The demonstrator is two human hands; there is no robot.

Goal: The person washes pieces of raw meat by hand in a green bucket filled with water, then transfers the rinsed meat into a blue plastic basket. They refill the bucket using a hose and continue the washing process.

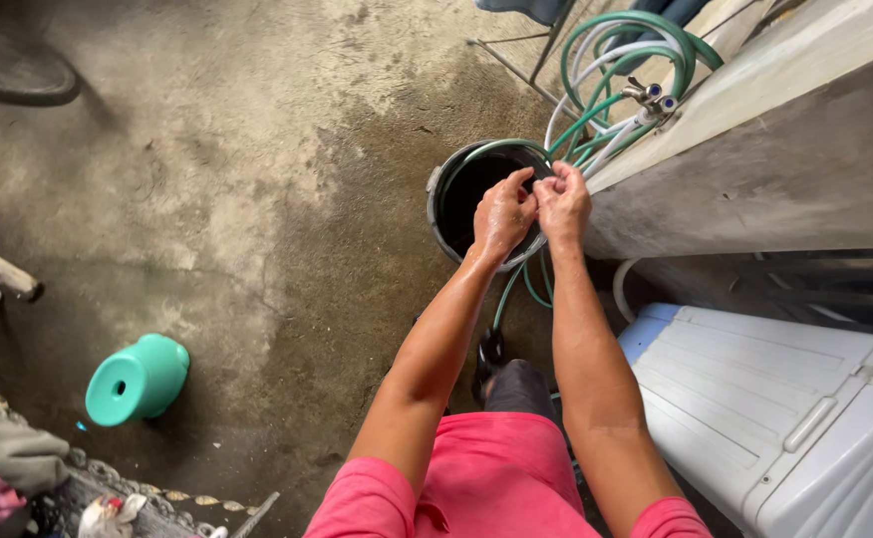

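Green hose (pixel 596 110) runs from the taps down into the dark bucket (pixel 443 214), so both hands meet above its rim, left hand (pixel 502 214) and right hand (pixel 563 204) curled together, grasp unclear.

We see wet, glistening hands, left hand (pixel 501 214) and right hand (pixel 563 204), over a dark matt plastic bucket (pixel 443 199) on rough, damp concrete floor (pixel 257 179). Smooth green rubbery hose (pixel 616 45) coils by shiny metal taps (pixel 651 97); a glossy turquoise plastic stool (pixel 138 380) lies nearby.
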